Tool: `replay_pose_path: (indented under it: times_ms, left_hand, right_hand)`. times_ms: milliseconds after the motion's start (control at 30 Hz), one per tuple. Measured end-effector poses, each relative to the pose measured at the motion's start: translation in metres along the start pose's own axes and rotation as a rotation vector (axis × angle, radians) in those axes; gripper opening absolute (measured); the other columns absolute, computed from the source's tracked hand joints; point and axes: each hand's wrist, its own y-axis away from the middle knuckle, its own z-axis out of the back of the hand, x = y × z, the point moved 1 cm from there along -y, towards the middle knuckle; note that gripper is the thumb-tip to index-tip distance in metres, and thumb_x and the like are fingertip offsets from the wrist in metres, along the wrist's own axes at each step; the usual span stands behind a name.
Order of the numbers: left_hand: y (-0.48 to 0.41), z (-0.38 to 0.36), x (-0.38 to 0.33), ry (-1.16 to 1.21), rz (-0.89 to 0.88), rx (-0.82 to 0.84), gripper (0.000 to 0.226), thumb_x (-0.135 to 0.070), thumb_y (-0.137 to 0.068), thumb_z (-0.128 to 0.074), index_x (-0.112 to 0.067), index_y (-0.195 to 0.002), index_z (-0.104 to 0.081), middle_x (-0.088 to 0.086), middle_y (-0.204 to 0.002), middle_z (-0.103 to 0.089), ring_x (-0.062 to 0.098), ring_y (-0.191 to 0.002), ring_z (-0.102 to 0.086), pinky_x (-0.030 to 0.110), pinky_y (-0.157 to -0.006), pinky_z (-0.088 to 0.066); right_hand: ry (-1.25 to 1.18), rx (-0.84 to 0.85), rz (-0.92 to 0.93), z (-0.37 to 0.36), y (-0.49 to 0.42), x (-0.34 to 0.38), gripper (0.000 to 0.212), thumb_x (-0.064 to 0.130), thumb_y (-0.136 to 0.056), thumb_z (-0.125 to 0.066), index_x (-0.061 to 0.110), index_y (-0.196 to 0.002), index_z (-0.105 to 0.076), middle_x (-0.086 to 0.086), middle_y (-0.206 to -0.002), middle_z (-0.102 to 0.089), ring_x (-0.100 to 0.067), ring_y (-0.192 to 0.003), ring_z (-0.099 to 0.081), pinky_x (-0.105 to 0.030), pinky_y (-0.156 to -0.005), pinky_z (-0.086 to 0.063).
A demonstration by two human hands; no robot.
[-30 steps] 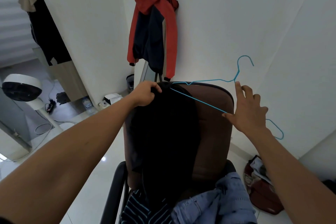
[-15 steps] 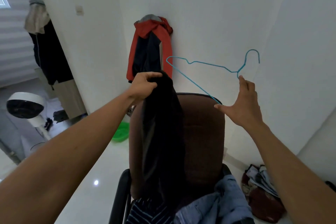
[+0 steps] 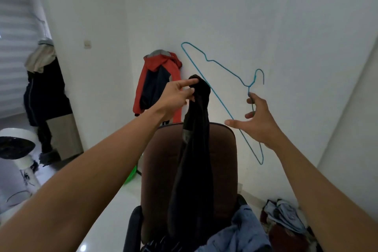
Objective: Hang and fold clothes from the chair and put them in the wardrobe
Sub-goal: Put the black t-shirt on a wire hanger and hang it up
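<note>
At the far left a window blind (image 3: 14, 26) is lit, and dark clothes (image 3: 43, 92) hang beside it above a white fan (image 3: 14, 145) standing on the glossy white floor (image 3: 114, 210). The floor lies bare between the fan and the chair, apart from a green thing (image 3: 131, 176) just beside the chair's left edge. A plain white wall (image 3: 225, 6) fills the rest of the room, with a red and navy jacket (image 3: 157, 80) hanging in its corner.

The left hand (image 3: 176, 96) is raised in front of that jacket and pinches the top of a black garment (image 3: 196, 149), its forefinger pointing straight along the top of the bunched cloth. The garment hangs in a long narrow fold down the front of the brown chair (image 3: 223, 159) back, reaching the seat, where a striped cloth (image 3: 161, 245) and a denim piece (image 3: 241, 233) lie.

Just right of the garment's top, a blue wire hanger (image 3: 214, 63) is tilted steeply in the air before the wall, hook uppermost. The right hand (image 3: 257, 122) is spread wide and carries it: the neck wire runs along the fingertips and the thumb tip meets the long bar. The two hands are near each other above the chair back. Right of the chair a heap of clothes (image 3: 286, 223) lies on the floor by the wall.
</note>
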Motion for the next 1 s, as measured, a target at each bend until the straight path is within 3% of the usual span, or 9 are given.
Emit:
replay_pose_path:
  times_ms: [200, 267, 400, 533, 600, 733, 800, 867, 1000]
  left_hand:
    - [0.016, -0.014, -0.027, -0.064, -0.146, -0.075, 0.022, -0.003, -0.09, -0.07, -0.017, -0.107, -0.075, 0.018, -0.083, -0.072, 0.017, -0.069, -0.06, 0.02, -0.07, -0.053]
    - [0.02, -0.019, -0.035, -0.054, -0.163, -0.081, 0.02, -0.004, -0.088, -0.072, -0.021, -0.099, -0.075, 0.021, -0.091, -0.074, 0.017, -0.07, -0.06, 0.021, -0.069, -0.054]
    - [0.024, -0.028, -0.05, -0.06, -0.183, -0.129, 0.015, -0.001, -0.086, -0.074, -0.015, -0.093, -0.076, 0.003, -0.085, -0.075, 0.014, -0.061, -0.06, 0.024, -0.062, -0.055]
    - [0.027, -0.042, -0.064, 0.019, -0.138, -0.151, 0.014, 0.0, -0.092, -0.067, -0.005, -0.103, -0.073, 0.004, -0.076, -0.068, 0.012, -0.055, -0.063, 0.024, -0.061, -0.056]
    - [0.029, -0.052, -0.073, 0.076, -0.125, -0.114, 0.02, 0.001, -0.094, -0.063, -0.003, -0.112, -0.07, 0.004, -0.08, -0.069, 0.016, -0.066, -0.069, 0.029, -0.069, -0.059]
    - [0.037, -0.07, -0.089, 0.106, -0.114, 0.044, 0.032, 0.005, -0.096, -0.055, -0.005, -0.125, -0.065, 0.016, -0.104, -0.074, 0.024, -0.09, -0.074, 0.034, -0.084, -0.06]
    - [0.045, -0.076, -0.095, 0.087, -0.103, 0.16, 0.038, 0.006, -0.097, -0.051, -0.005, -0.132, -0.061, 0.017, -0.113, -0.072, 0.027, -0.098, -0.073, 0.037, -0.088, -0.059]
    - [0.053, -0.082, -0.099, 0.077, -0.083, 0.271, 0.043, 0.009, -0.095, -0.051, -0.007, -0.134, -0.06, 0.013, -0.121, -0.07, 0.027, -0.101, -0.071, 0.036, -0.088, -0.059]
    - [0.06, -0.085, -0.096, 0.065, -0.02, 0.352, 0.059, 0.01, -0.093, -0.05, -0.016, -0.146, -0.043, 0.004, -0.126, -0.069, 0.021, -0.097, -0.071, 0.04, -0.084, -0.047]
  right_hand:
    - [-0.05, 0.102, 0.036, 0.018, 0.021, 0.028, 0.115, 0.048, -0.06, -0.091, 0.031, -0.154, -0.026, 0.011, -0.136, -0.041, -0.009, -0.106, -0.055, -0.025, -0.077, -0.05]
    - [-0.09, 0.148, 0.059, 0.023, 0.025, 0.039, 0.116, 0.05, -0.056, -0.092, 0.033, -0.152, -0.029, 0.012, -0.134, -0.046, -0.012, -0.106, -0.058, -0.028, -0.078, -0.054]
    - [-0.185, 0.226, 0.103, 0.034, 0.032, 0.058, 0.115, 0.049, -0.053, -0.092, 0.032, -0.151, -0.033, 0.011, -0.132, -0.049, -0.02, -0.107, -0.06, -0.03, -0.072, -0.057]
    - [-0.287, 0.355, 0.112, 0.043, 0.043, 0.064, 0.11, 0.043, -0.055, -0.093, 0.031, -0.149, -0.037, 0.007, -0.135, -0.048, -0.018, -0.095, -0.064, -0.037, -0.076, -0.058]
    - [-0.338, 0.42, 0.111, 0.046, 0.048, 0.061, 0.106, 0.04, -0.056, -0.091, 0.03, -0.148, -0.04, 0.006, -0.139, -0.046, -0.016, -0.093, -0.065, -0.042, -0.079, -0.058]
    - [-0.549, 0.514, 0.124, 0.058, 0.053, 0.065, 0.067, 0.022, -0.075, -0.08, 0.041, -0.134, -0.054, 0.014, -0.136, -0.056, -0.013, -0.097, -0.067, -0.044, -0.082, -0.057]
    - [-0.627, 0.506, 0.108, 0.067, 0.05, 0.07, 0.068, 0.022, -0.076, -0.08, 0.04, -0.136, -0.054, 0.007, -0.136, -0.058, -0.016, -0.1, -0.067, -0.044, -0.083, -0.057]
    - [-0.626, 0.518, 0.112, 0.074, 0.048, 0.075, 0.074, 0.026, -0.073, -0.081, 0.037, -0.14, -0.052, 0.002, -0.131, -0.062, -0.018, -0.102, -0.066, -0.041, -0.081, -0.056]
    - [-0.489, 0.516, 0.12, 0.078, 0.051, 0.082, 0.06, 0.021, -0.079, -0.082, 0.038, -0.132, -0.06, 0.008, -0.118, -0.07, -0.016, -0.112, -0.066, -0.039, -0.083, -0.057]
